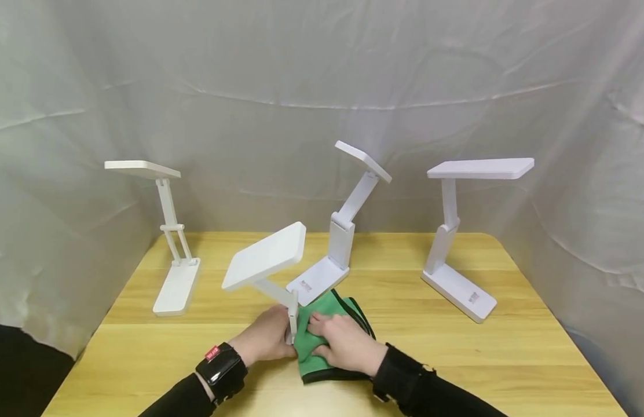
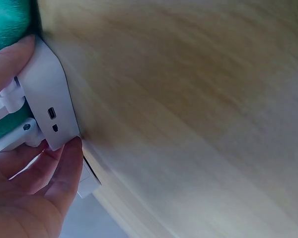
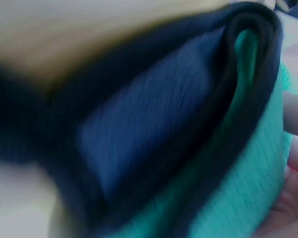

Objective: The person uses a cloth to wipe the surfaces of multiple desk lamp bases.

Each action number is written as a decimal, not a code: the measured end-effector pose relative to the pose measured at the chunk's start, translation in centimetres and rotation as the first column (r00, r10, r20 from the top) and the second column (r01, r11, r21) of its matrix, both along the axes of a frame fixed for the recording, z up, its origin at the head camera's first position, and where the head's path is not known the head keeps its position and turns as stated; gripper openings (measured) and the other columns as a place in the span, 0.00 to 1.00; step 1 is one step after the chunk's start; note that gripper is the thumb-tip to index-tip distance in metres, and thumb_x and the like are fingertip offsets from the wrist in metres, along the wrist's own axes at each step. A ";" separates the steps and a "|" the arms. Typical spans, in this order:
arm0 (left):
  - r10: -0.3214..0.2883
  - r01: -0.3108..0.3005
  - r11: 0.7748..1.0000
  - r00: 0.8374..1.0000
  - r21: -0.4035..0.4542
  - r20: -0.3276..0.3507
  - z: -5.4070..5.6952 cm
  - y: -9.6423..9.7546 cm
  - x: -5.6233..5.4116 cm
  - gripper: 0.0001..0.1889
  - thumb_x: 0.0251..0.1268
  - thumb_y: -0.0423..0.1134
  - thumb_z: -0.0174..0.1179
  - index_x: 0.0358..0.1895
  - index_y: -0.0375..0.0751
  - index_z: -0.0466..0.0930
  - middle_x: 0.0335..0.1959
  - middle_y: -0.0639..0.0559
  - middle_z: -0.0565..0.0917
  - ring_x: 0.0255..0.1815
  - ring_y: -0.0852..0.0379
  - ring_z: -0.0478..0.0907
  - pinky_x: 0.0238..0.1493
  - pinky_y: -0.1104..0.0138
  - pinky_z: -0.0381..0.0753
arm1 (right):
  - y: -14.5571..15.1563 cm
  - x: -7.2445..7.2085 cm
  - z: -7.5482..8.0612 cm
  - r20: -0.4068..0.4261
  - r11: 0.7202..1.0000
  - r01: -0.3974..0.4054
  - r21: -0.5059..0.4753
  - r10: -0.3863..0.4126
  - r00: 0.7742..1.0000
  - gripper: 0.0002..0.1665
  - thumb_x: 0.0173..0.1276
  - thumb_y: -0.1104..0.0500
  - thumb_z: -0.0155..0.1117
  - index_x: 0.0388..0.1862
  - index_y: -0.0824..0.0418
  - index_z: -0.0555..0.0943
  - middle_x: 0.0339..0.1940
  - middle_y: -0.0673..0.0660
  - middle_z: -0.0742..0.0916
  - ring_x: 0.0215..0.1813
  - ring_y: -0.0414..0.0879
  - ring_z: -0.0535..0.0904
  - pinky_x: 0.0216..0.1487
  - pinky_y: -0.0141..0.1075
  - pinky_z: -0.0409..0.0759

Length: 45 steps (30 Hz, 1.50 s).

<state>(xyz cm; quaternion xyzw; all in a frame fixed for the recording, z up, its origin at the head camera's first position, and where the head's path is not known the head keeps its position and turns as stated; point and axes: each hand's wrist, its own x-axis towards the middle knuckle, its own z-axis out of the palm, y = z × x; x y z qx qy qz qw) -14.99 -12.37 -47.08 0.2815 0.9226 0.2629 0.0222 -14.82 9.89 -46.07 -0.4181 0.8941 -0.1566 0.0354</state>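
Observation:
A white folding desk lamp (image 1: 264, 255) stands at the front middle of the table, its flat head tilted. My left hand (image 1: 268, 336) grips this lamp low down. In the left wrist view, thumb and fingers pinch the two ends of the lamp's base (image 2: 42, 89), whose edge shows two small ports. My right hand (image 1: 350, 346) holds a folded green cloth (image 1: 313, 362) with black edging beside the lamp. Close up in the right wrist view, the cloth (image 3: 238, 193) has loose folds, one of them dark blue. Cloth and hand hide part of the lamp's base.
Three more white desk lamps stand unfolded behind: one at the left (image 1: 177, 286), one at the middle back (image 1: 341, 243) near the cloth, one at the right (image 1: 460, 292). Pale curtain (image 1: 280, 133) hangs around the back and sides of the wooden table (image 1: 405, 324).

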 end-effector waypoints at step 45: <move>0.024 -0.024 1.000 0.999 0.001 0.038 0.1 0.0 0.1 0.26 0.41 0.44 0.80 0.44 0.41 0.79 0.38 0.51 0.83 0.38 0.58 0.79 0.44 0.63 0.84 | 2.2 0.7 -1.0 -0.001 0.993 -0.095 -0.063 0.095 0.995 0.26 0.64 0.60 0.70 0.62 0.56 0.82 0.65 0.56 0.83 0.69 0.48 0.79 0.65 0.45 0.81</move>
